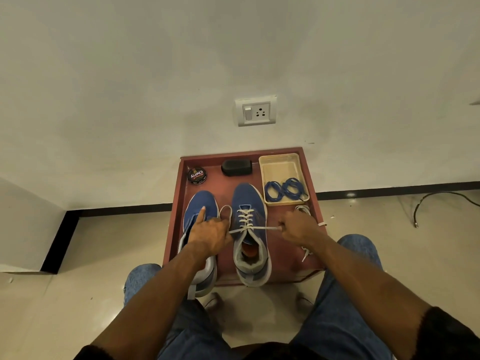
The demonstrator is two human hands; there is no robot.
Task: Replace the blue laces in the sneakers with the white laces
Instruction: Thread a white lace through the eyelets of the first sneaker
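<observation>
A thin white lace [246, 221] is crossing the right blue cloth sneaker [250, 229] in the middle of the red wooden worktop [315, 203]. The left hand [211, 233] and right hand [298, 226] are each pinching a lace end, pulling toward 9 and 3 o'clock. Coiled blue laces [284, 188] are lying in the cream plastic tray [279, 167] at 1 o'clock.

At the far left of the red tray [310, 183] we see a round polish tin [197, 175], and right of it a black brush [237, 167]. On the wall behind is a switch socket [256, 111]; a cable [441, 201] lies far right.
</observation>
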